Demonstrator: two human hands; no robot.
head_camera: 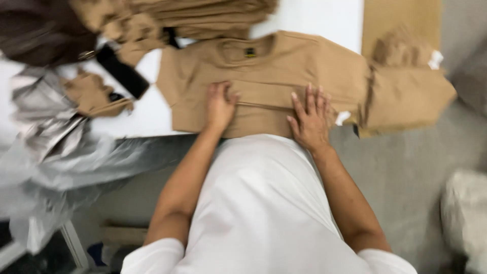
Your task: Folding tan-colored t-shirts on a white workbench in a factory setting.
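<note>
The person presses both hands flat on a tan shirt (264, 71) that lies on the white counter (314, 18), close to its near edge. The left hand (220, 106) rests with fingers slightly bent, the right hand (310, 119) with fingers spread wide; neither grips anything. The lower part of the shirt looks already folded up, while one sleeve (406, 96) hangs out at the right, not yet folded. More tan garments (172, 18) lie piled at the far side.
</note>
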